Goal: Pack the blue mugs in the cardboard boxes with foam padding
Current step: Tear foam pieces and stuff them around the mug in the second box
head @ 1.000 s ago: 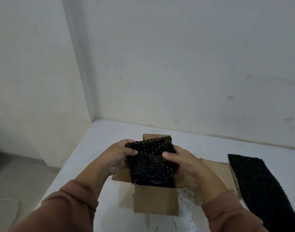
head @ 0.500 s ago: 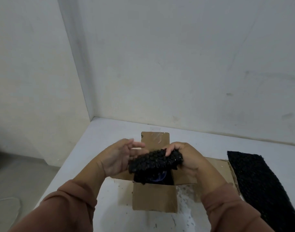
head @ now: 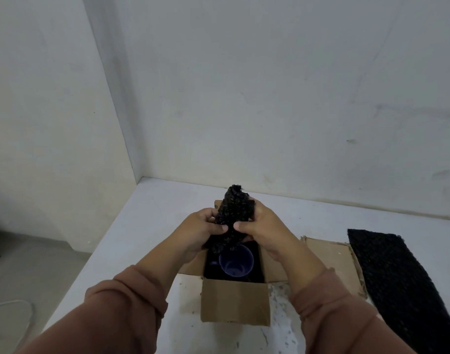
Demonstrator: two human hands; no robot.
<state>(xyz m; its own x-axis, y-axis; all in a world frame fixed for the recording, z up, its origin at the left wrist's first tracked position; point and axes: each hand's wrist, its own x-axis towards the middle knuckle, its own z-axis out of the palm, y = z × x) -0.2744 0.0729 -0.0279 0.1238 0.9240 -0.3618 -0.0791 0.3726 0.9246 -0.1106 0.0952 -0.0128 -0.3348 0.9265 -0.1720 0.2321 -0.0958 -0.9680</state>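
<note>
White table (head: 147,226) in a bare corner | blue mug (head: 236,261) sits upright in open cardboard box (head: 235,301) | left hand (head: 200,232) and right hand (head: 263,226) both grip bunched black foam piece (head: 232,208) above it | top padding and closing remain | spare foam sheet (head: 402,284) lies right

Blue mug (head: 236,260) upright in open box (head: 235,302).

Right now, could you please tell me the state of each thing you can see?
cardboard box: open, flaps spread out.
blue mug: upright inside the box, uncovered.
foam piece: bunched up, held above the box.
foam sheet: lying flat on the table.
left hand: gripping the foam piece.
right hand: gripping the foam piece.
</note>
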